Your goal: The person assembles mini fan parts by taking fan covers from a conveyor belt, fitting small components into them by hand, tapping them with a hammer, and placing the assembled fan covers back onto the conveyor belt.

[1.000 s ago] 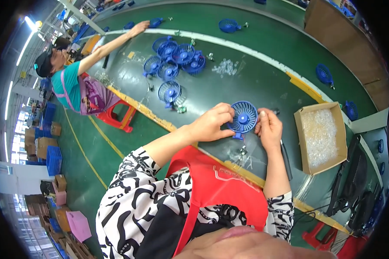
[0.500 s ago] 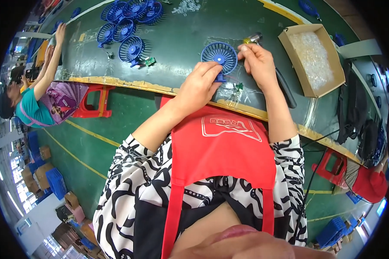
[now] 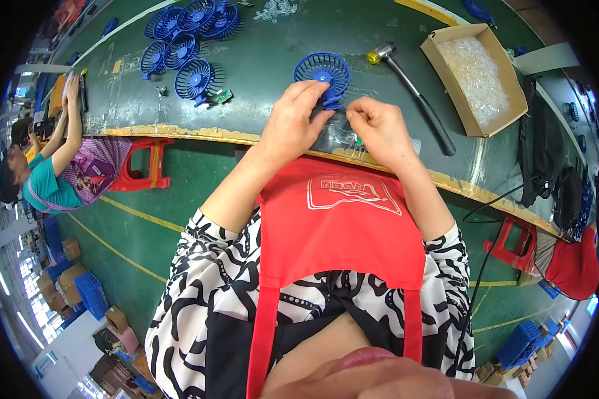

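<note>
My left hand (image 3: 293,123) is closed on a blue fan head (image 3: 327,68), a round slatted cage with a hub and a short neck, held just above the table. Close beside the neck, the thumb and forefinger of my right hand (image 3: 381,126) pinch what looks like a thin wire at the fan's base. Partly hidden under that hand is a small green circuit board (image 3: 359,141). A hammer (image 3: 416,93) with a yellow-and-black head and black grip lies on the table to the right of my right hand.
A cardboard box (image 3: 442,70) of clear plastic pieces stands at right. Several blue fan heads (image 3: 194,78) lie at the back left, one with a green board (image 3: 223,96). Clear small parts (image 3: 276,9) are scattered behind. A co-worker (image 3: 63,156) works at far left.
My right hand has let go of the hammer near its head and come left and down to the fan's neck. The hammer now lies free, and the fan has shifted slightly left.
</note>
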Motion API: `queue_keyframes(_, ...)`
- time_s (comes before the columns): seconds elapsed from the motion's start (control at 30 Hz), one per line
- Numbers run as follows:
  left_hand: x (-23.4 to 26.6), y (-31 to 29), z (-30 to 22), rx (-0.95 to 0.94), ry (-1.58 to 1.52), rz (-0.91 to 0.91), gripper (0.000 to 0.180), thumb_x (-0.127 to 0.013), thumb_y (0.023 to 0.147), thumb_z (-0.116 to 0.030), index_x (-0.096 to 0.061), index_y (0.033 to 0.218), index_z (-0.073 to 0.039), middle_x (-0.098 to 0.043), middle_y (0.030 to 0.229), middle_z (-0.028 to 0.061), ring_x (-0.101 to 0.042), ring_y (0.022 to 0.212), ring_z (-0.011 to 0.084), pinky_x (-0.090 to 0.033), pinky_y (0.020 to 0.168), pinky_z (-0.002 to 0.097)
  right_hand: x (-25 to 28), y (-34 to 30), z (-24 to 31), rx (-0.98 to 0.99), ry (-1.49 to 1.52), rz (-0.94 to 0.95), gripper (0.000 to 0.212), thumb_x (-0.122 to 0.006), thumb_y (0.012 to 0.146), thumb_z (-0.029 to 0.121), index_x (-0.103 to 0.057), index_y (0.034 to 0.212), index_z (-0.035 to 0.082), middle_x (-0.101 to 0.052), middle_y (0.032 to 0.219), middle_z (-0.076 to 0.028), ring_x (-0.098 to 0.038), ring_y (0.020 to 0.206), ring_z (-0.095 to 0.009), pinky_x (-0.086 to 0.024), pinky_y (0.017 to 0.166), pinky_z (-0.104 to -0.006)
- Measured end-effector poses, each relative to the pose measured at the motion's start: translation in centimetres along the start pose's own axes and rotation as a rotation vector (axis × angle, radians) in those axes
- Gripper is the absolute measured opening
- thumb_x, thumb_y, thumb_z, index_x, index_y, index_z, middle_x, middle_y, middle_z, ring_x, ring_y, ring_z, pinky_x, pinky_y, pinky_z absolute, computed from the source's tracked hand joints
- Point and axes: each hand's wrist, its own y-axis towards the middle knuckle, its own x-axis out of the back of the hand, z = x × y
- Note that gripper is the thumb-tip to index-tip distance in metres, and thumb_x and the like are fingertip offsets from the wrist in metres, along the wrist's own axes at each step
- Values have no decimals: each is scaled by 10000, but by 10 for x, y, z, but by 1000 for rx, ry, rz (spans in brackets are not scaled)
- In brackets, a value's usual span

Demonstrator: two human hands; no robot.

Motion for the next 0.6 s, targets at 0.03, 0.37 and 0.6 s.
queue_keyframes(0.03, -1, -1, -1, -10, 50, -12, 458, -764, 717, 14, -604, 1146, -1, -631, 1067, 163, -663, 856, 255, -564, 722, 323, -3, 2, 0, -3, 1, 1, 136, -627, 841, 114, -664, 892, -7, -657, 700, -127, -640, 594, -235, -475, 554, -354)
queue_keyframes(0.37, -1, 8, -7, 134, 10, -68, 496, -759, 699, 25, -594, 1166, 32, -632, 1057, 165, -661, 809, 217, -552, 702, 306, -15, 3, 0, -129, 439, 23, 153, -607, 913, 83, -659, 968, -50, -635, 740, -1, -511, 629, -30, -398, 531, -215)
queue_keyframes(0.6, -5, 9, -4, 127, 11, -68, 476, -753, 709, 21, -605, 1162, 21, -634, 1067, 166, -658, 800, 228, -553, 703, 306, -21, 5, -8, -70, 461, -16, 147, -597, 909, 77, -660, 951, -49, -621, 694, 0, -491, 577, -28, -385, 488, -226)
